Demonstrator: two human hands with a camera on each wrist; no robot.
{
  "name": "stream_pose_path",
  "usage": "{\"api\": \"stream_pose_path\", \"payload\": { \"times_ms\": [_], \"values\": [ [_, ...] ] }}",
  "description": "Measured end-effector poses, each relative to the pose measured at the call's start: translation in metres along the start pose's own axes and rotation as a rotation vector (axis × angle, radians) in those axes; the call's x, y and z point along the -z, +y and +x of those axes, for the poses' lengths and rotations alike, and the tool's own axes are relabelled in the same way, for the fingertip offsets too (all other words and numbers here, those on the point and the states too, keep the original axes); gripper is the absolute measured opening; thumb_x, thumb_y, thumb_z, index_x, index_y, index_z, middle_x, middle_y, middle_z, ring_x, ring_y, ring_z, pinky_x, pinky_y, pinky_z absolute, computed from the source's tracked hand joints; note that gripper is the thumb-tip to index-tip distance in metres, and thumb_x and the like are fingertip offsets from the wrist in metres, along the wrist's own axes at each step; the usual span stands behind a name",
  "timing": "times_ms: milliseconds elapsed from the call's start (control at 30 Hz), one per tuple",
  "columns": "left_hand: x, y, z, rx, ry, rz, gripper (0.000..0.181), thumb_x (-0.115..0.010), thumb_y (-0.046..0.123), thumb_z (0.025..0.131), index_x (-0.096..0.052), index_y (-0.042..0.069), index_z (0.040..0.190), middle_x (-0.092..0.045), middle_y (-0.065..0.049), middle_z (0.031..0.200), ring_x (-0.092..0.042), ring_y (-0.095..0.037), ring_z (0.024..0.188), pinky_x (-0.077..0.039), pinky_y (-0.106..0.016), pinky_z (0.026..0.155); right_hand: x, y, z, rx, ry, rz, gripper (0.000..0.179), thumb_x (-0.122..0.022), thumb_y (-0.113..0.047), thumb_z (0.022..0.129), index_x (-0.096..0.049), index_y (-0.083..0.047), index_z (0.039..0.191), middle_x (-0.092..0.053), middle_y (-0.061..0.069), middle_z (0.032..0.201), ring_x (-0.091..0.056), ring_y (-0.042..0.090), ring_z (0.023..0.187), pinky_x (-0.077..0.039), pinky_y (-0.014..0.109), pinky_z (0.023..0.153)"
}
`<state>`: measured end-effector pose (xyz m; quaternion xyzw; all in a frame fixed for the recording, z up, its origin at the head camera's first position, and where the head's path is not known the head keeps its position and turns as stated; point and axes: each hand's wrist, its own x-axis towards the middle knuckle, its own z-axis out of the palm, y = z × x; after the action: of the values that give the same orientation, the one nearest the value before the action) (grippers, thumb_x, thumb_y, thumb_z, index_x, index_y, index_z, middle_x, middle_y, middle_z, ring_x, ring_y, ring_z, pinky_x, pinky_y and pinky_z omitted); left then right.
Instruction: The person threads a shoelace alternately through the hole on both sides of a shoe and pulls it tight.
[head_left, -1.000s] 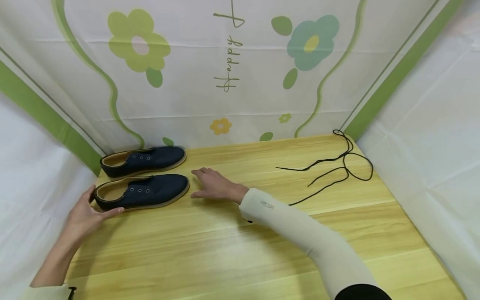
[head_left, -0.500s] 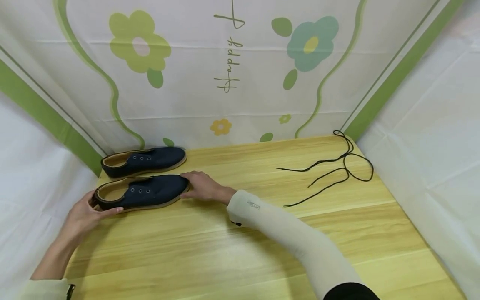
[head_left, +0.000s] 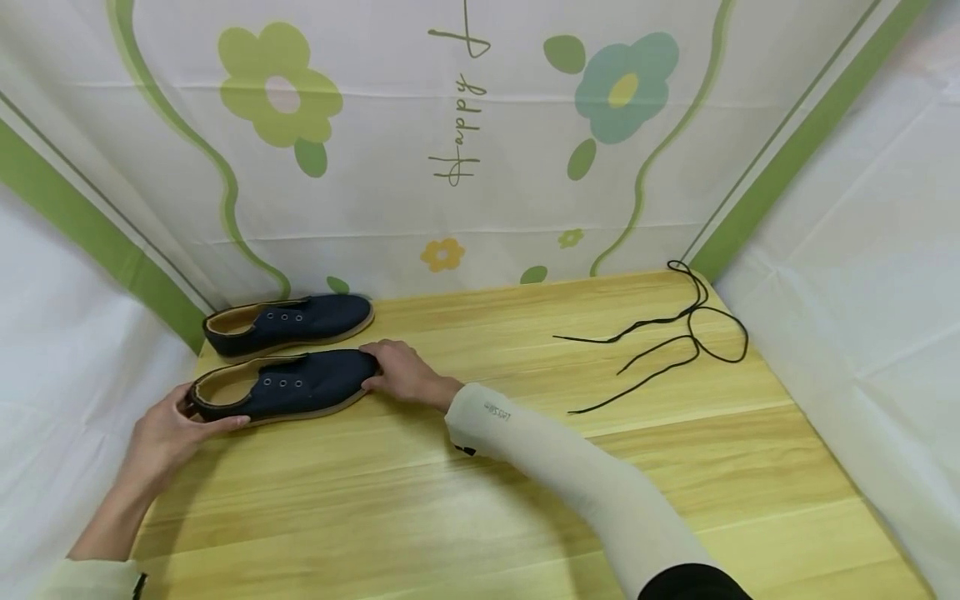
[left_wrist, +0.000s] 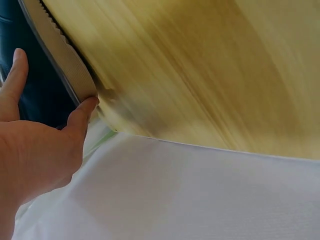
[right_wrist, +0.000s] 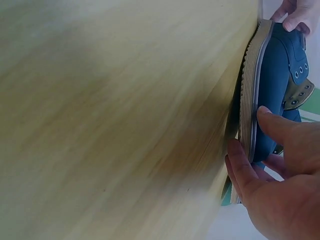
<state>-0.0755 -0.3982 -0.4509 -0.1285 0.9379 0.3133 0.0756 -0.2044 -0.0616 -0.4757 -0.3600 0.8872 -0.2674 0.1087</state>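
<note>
Two navy blue shoes with tan soles and no laces in their eyelets stand side by side at the table's left, toes to the right. My left hand [head_left: 161, 437] holds the heel of the near shoe [head_left: 318, 385], its thumb along the near side. At the toe, my right hand [head_left: 402, 372] grips the same shoe. Seen from the right wrist, the thumb presses the upper while fingers [right_wrist: 243, 167] reach the sole edge. The far shoe [head_left: 333, 318] stands just behind, with neither hand on it.
Black shoelaces [head_left: 652, 322] lie loosely looped on the right of the wooden table [head_left: 465, 517]. A white cloth printed with flowers [head_left: 510, 192] rises behind the table's back edge, and plain white cloth [head_left: 862, 275] hangs at the sides.
My right hand has moved left from the table onto the near shoe's toe and taken hold of it. The left hand has stayed at the heel; both shoes look unmoved.
</note>
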Motion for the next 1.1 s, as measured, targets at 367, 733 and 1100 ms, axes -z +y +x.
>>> {"api": "stream_pose_path", "payload": {
  "times_ms": [367, 733, 1100],
  "values": [
    [-0.009, 0.021, 0.000, -0.068, 0.084, 0.080, 0.112, -0.089, 0.057, 0.081, -0.038, -0.009, 0.157, -0.069, -0.022, 0.092, -0.062, -0.042, 0.094, -0.050, -0.062, 0.084, 0.019, 0.013, -0.015, -0.001, 0.002, 0.025, 0.062, -0.079, -0.023, 0.098, -0.055, -0.005, 0.153, -0.064, 0.011, 0.146, -0.062, 0.024, 0.132, -0.049, 0.030, 0.110],
    [-0.026, 0.072, -0.003, -0.138, 0.013, 0.076, 0.117, -0.090, 0.058, 0.080, -0.036, -0.011, 0.158, -0.048, -0.045, 0.145, -0.057, -0.061, 0.123, -0.051, -0.068, 0.093, 0.055, 0.044, -0.061, -0.003, 0.007, 0.072, 0.063, -0.079, -0.018, 0.098, -0.054, 0.001, 0.152, -0.064, 0.018, 0.144, -0.071, 0.026, 0.116, -0.058, 0.034, 0.096],
    [-0.053, 0.120, -0.005, -0.270, 0.028, 0.015, 0.101, -0.093, 0.056, 0.076, -0.056, -0.002, 0.149, -0.064, -0.034, 0.135, -0.067, -0.052, 0.117, -0.059, -0.060, 0.087, 0.091, 0.071, -0.112, -0.037, 0.044, 0.104, 0.064, -0.082, -0.014, 0.095, -0.056, 0.002, 0.151, -0.063, 0.019, 0.145, -0.071, 0.029, 0.116, -0.061, 0.037, 0.091]
  ]
}}
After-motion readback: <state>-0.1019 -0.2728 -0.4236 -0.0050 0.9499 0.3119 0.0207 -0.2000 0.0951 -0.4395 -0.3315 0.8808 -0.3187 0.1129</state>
